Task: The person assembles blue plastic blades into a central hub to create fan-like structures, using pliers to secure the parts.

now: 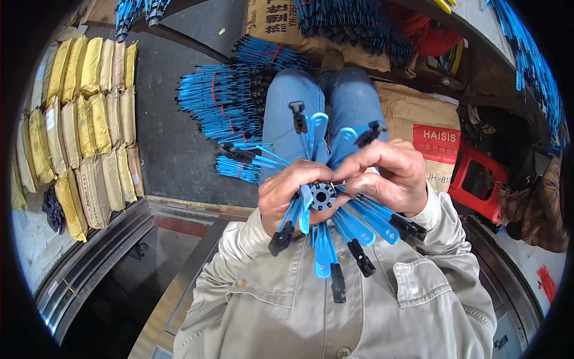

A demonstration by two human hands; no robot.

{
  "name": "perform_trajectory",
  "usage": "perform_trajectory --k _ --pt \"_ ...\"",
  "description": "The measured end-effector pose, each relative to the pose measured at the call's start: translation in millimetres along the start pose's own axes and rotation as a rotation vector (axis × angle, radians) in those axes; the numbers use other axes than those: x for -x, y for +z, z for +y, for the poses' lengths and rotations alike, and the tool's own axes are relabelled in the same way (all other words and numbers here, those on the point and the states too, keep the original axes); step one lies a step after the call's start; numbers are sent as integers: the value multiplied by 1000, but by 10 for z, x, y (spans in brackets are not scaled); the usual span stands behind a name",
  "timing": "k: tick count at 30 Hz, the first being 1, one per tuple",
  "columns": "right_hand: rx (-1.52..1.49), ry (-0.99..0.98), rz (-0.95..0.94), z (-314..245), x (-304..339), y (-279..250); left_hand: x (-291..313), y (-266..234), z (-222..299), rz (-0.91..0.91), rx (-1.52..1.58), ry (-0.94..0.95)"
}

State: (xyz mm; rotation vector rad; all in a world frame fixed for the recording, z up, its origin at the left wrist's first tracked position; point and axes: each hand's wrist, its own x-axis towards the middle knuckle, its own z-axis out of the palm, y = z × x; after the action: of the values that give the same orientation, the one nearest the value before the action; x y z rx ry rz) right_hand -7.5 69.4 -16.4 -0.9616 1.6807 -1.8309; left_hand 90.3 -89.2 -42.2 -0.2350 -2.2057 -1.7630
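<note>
Over lap | left hand [291,194], right hand [391,175] both clamped on one black hub [323,195] | ~ten blue ribs [323,254]

left hand [291,194]: fingers curled | right hand [391,173]: pinching (hands touching)

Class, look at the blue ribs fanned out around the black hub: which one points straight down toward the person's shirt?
The blue rib hanging below the black hub, ending in the lowest black tip; the others splay sideways or upward.
</note>
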Motion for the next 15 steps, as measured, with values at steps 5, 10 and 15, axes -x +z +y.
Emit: perform_trajectory --k 5,10,15 --pt "15 32 -65 -40 0 -2 31 -15 -9 -19 -7 -2" --pt "-10 -12 -90 11 -8 -11 11 -26 24 -34 -15 -15" --pt "-189 177 -74 0 11 27 36 -30 73 -28 -4 -168"
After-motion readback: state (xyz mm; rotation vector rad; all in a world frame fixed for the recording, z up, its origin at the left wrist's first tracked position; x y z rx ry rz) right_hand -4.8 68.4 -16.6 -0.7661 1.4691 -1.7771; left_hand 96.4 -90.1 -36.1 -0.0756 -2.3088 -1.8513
